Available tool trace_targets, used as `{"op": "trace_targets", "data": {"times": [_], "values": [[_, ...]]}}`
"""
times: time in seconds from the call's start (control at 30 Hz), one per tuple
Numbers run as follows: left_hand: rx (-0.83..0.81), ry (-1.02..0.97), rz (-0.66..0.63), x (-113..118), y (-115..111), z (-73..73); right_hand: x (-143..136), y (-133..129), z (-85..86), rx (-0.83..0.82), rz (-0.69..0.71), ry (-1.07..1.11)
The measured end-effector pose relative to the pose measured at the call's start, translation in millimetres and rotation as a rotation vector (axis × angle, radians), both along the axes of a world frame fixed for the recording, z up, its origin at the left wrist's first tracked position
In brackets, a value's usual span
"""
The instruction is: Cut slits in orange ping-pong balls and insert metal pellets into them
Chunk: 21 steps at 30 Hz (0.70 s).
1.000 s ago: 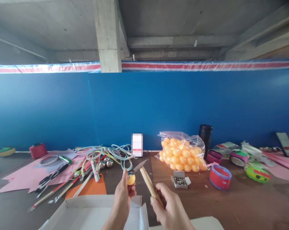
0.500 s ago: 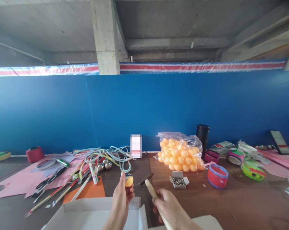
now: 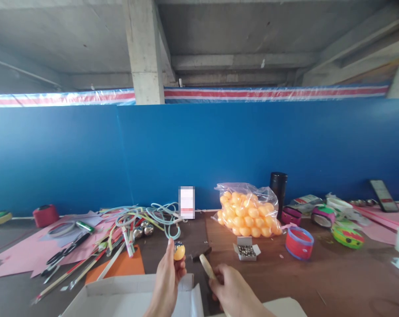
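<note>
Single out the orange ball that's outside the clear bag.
It's the orange ball in the left hand; the others in view sit inside the clear bag.

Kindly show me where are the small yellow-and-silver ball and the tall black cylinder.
Small yellow-and-silver ball (image 3: 179, 252): head view, on its yellow part.
Tall black cylinder (image 3: 280, 187): head view, on its side, above the middle.
</note>
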State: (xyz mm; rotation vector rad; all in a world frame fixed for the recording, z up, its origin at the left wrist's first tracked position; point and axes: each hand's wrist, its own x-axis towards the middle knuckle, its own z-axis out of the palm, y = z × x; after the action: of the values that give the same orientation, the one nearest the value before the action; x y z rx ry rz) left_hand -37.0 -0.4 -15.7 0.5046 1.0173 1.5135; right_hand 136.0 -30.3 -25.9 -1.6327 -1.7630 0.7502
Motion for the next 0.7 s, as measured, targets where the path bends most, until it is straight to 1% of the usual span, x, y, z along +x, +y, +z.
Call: {"op": "trace_targets", "data": {"times": [0.23, 0.47, 0.7], "values": [[-0.016, 0.018, 0.014, 2.2, 0.4, 0.2, 3.3, -2.5, 7.1, 0.002, -0.026, -0.147], [-0.035, 0.037, 0.004, 3.4, -1.3, 4.0, 3.9, -1.8, 5.1, 0.029, -0.043, -0.206], [-0.007, 0.064, -0.012, 3.1, -3.8, 4.2, 3.8, -3.7, 10.0, 0.055, -0.049, -0.251]]}}
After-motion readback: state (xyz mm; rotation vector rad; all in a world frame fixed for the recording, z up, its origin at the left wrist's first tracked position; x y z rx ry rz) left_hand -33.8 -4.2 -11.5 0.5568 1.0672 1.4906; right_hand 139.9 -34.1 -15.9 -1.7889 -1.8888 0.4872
